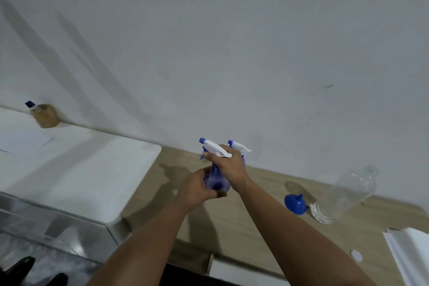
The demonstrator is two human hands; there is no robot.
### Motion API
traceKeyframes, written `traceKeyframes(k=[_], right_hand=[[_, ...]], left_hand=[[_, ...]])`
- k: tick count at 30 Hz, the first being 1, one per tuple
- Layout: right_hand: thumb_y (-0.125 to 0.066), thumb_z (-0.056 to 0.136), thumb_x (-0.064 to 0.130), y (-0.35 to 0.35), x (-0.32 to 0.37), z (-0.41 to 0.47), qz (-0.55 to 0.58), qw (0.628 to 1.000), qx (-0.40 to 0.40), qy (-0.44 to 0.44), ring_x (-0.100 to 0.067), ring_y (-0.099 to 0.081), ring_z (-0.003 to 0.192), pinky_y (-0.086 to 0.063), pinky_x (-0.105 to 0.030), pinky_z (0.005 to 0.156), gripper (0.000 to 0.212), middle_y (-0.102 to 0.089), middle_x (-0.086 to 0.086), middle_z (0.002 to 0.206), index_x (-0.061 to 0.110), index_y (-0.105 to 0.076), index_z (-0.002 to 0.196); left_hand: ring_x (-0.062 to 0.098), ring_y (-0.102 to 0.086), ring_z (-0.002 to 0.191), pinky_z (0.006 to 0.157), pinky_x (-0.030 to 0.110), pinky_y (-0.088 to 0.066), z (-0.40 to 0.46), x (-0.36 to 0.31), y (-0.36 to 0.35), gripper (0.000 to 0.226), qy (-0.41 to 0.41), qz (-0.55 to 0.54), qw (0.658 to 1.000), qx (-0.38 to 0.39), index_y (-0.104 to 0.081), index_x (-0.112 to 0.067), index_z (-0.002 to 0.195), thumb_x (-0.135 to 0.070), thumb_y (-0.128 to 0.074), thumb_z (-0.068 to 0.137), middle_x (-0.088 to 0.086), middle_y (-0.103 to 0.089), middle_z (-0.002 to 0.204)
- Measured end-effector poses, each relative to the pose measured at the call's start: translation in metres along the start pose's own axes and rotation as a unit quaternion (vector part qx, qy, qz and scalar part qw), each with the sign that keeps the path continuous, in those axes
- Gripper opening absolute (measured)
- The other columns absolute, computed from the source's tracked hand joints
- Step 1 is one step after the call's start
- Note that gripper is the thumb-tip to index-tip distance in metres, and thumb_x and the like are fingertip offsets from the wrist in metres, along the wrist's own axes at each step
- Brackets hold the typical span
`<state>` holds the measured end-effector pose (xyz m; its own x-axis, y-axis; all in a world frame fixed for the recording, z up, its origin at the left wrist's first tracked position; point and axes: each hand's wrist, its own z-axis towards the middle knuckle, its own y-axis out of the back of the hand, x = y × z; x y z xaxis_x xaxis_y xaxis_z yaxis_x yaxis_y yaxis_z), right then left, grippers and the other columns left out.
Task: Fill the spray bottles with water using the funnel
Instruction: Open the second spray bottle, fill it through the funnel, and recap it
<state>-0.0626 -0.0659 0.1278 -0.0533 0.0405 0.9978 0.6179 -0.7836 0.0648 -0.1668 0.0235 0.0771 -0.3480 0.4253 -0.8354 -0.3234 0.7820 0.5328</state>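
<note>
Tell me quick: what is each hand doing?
Left hand: grips the blue spray bottle body.
Right hand: grips that bottle's white spray head.

Two bare forearms enter from the lower edge, at about six o'clock, and run up toward the middle of the view. Neither arm wears a sleeve, a watch, a bracelet or a glove as far as the picture reaches; the arms are uncovered from the lower edge to the wrists. The left hand (197, 189) and the right hand (228, 165) are both bare, and no ring shows on the fingers that can be seen. At about seven o'clock, in the lower left corner, dark shoes (24, 269) show, blurred, on a pale floor.
</note>
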Motion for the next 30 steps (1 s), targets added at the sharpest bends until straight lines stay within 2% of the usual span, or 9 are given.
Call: traceKeyframes(k=[2,4,7,11,15,18,21,24,30], right_hand=[[-0.093,0.074,0.030,-0.001,0.001,0.011,-0.013,1.000,-0.007,0.008,-0.020,-0.073,0.087,-0.059,-0.040,0.080,0.037,-0.078,-0.008,0.095,0.018,-0.075,0.104],[-0.095,0.068,0.034,-0.001,-0.002,0.020,-0.032,0.999,-0.018,0.013,-0.024,-0.074,0.090,-0.063,-0.046,0.085,0.046,-0.076,-0.001,0.093,0.021,-0.072,0.105],[-0.091,0.077,0.027,0.000,-0.009,0.031,-0.059,0.997,-0.036,0.017,-0.022,-0.077,0.094,-0.063,-0.049,0.091,0.034,-0.080,0.001,0.094,0.023,-0.073,0.106],[-0.086,0.082,0.021,-0.002,-0.018,0.052,-0.077,0.996,-0.042,-0.003,-0.021,-0.079,0.091,-0.062,-0.049,0.094,0.026,-0.081,-0.002,0.092,0.012,-0.077,0.104],[-0.085,0.084,0.021,-0.008,-0.042,0.076,-0.094,0.994,-0.041,-0.030,-0.020,-0.078,0.095,-0.061,-0.046,0.096,0.024,-0.082,-0.002,0.095,0.011,-0.078,0.104],[-0.084,0.086,0.022,-0.015,-0.072,0.095,-0.117,0.990,-0.046,-0.057,-0.017,-0.078,0.095,-0.062,-0.042,0.094,0.024,-0.082,0.000,0.097,0.011,-0.077,0.106],[-0.081,0.089,0.025,-0.025,-0.102,0.111,-0.160,0.983,-0.059,-0.067,-0.017,-0.076,0.095,-0.061,-0.040,0.091,0.023,-0.080,0.001,0.098,0.015,-0.075,0.109],[-0.077,0.092,0.028,-0.033,-0.130,0.123,-0.194,0.975,-0.074,-0.075,-0.020,-0.074,0.096,-0.061,-0.042,0.090,0.025,-0.079,-0.001,0.101,0.017,-0.072,0.113],[-0.064,0.103,0.029,-0.039,-0.156,0.133,-0.262,0.957,-0.086,-0.092,-0.022,-0.070,0.099,-0.055,-0.034,0.090,0.022,-0.075,-0.005,0.109,0.015,-0.067,0.120]], left_hand=[[-0.006,-0.068,0.088,0.079,0.019,-0.054,0.014,-0.001,0.007,0.070,-0.011,-0.003,1.000,-0.027,-0.063,-0.033,0.118,-0.048,-0.094,0.056,-0.021,-0.073,0.101],[-0.005,-0.068,0.084,0.074,0.017,-0.052,0.025,-0.005,0.014,0.063,-0.018,0.005,0.999,-0.042,-0.063,-0.033,0.111,-0.048,-0.094,0.058,-0.020,-0.073,0.095],[-0.008,-0.066,0.083,0.070,0.012,-0.048,0.041,-0.012,0.024,0.058,-0.032,0.019,0.998,-0.047,-0.059,-0.039,0.107,-0.049,-0.093,0.061,-0.022,-0.071,0.094],[-0.001,-0.069,0.086,0.078,0.026,-0.057,0.065,-0.005,0.028,0.053,-0.028,0.034,0.998,-0.040,-0.058,-0.040,0.099,-0.046,-0.092,0.059,-0.018,-0.072,0.095],[-0.006,-0.065,0.072,0.063,0.017,-0.049,0.089,0.008,0.032,0.036,-0.022,0.074,0.997,-0.021,-0.058,-0.040,0.083,-0.041,-0.088,0.065,-0.018,-0.069,0.083],[-0.005,-0.061,0.070,0.057,0.013,-0.038,0.109,0.026,0.028,0.036,-0.008,0.120,0.993,-0.010,-0.059,-0.038,0.090,-0.050,-0.085,0.069,-0.021,-0.063,0.079],[0.005,-0.062,0.077,0.056,0.013,-0.030,0.129,0.050,0.017,0.034,-0.006,0.163,0.987,-0.007,-0.062,-0.031,0.107,-0.042,-0.081,0.080,-0.017,-0.063,0.088],[0.024,-0.066,0.102,0.071,0.023,-0.035,0.145,0.069,0.006,0.036,-0.012,0.221,0.975,-0.015,-0.062,-0.022,0.121,-0.033,-0.073,0.088,-0.003,-0.068,0.110],[0.021,-0.066,0.091,0.083,0.034,-0.053,0.168,0.108,-0.014,0.027,-0.037,0.217,0.974,-0.055,-0.058,-0.027,0.106,-0.018,-0.070,0.084,-0.004,-0.069,0.100]])
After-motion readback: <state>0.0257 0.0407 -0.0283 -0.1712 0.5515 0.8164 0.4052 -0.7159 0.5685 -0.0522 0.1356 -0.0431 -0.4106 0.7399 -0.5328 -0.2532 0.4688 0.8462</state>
